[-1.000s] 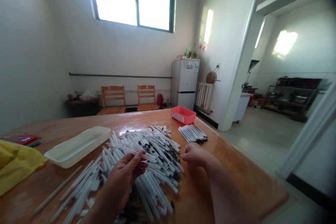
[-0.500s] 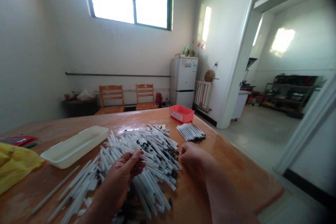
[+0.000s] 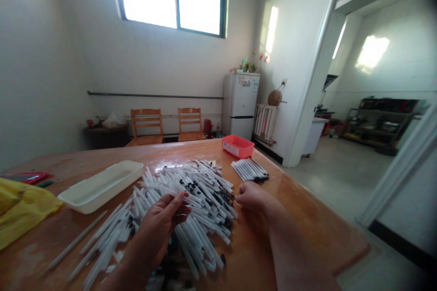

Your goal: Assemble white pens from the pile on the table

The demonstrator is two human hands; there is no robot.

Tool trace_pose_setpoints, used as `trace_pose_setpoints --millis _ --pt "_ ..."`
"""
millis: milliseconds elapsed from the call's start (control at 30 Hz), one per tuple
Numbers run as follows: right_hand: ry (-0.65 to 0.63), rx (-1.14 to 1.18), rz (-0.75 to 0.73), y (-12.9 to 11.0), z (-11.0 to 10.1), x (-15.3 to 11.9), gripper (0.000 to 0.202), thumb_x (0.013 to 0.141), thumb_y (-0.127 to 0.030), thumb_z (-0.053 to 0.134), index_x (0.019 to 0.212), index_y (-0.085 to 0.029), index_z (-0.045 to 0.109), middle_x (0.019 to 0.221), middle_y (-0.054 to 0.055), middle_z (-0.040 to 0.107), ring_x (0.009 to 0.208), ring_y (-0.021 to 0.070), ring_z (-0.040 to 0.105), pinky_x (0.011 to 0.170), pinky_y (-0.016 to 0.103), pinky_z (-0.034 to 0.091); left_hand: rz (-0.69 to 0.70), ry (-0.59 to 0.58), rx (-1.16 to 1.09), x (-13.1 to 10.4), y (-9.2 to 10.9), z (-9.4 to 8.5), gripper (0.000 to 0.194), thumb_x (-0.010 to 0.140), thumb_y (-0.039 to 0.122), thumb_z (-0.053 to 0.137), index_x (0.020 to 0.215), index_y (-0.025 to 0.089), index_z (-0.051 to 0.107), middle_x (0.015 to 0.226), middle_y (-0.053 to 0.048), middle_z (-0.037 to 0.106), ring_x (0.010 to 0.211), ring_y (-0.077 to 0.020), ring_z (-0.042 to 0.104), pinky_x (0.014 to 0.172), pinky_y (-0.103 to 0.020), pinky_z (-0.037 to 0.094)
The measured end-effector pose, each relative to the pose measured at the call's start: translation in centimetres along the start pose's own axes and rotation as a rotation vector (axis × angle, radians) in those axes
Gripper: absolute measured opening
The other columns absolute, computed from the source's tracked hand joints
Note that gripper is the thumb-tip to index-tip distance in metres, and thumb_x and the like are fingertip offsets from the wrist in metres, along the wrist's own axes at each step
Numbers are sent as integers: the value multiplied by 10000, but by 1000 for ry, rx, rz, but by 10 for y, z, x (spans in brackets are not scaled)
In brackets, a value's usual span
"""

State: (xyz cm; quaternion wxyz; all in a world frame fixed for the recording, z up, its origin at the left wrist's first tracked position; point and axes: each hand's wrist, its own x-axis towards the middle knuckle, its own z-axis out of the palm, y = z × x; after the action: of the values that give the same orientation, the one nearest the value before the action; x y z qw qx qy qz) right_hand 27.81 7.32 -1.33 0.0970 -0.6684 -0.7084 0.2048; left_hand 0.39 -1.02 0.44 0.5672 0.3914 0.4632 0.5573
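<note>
A large heap of white pen barrels [image 3: 201,232] with small black parts covers the middle of the wooden table. Over the heap, my left hand [image 3: 167,216] pinches a white pen barrel [image 3: 160,187] between thumb and fingers. My right hand [image 3: 252,196] is closed at the right edge of the heap, and what its fingertips hold is too small to make out. Just beyond it lies a row of white pens with black ends [image 3: 250,170], side by side.
A red plastic basket [image 3: 238,146] stands behind the row. To the left are a long cream tray [image 3: 102,186], a thin stick [image 3: 77,240] and a yellow bag [image 3: 23,209]. Two wooden chairs [image 3: 146,120] and a fridge [image 3: 242,95] stand beyond the table [image 3: 307,218].
The view has shifted slightly. A white barrel now shows extending up and left from my left hand's fingers. My right hand stays closed at nearly the same place.
</note>
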Motion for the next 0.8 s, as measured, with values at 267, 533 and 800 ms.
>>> trace_pose_setpoints --millis 267,533,800 --pt "174 84 80 22 -11 5 137 770 -208 594 839 -140 691 781 58 662 699 141 546 570 218 307 -7 38 -24 -3 5 0 322 730 440 779 898 172 717 843 -23 701 739 -124 631 665 -226 471" --pt "-121 181 -61 7 -5 -8 73 691 -163 628 737 -145 682 623 -22 596 551 88 498 503 188 309 -9 30 -36 -3 7 -2 335 727 456 776 911 181 721 852 -22 714 753 -122 634 677 -226 463" --pt "-271 123 -137 -8 -4 -18 144 633 -280 741 642 -154 673 535 -49 533 505 85 441 470 203 278 0 15 -15 -3 7 -2 319 777 455 737 933 180 698 873 -19 701 757 -117 618 677 -226 454"
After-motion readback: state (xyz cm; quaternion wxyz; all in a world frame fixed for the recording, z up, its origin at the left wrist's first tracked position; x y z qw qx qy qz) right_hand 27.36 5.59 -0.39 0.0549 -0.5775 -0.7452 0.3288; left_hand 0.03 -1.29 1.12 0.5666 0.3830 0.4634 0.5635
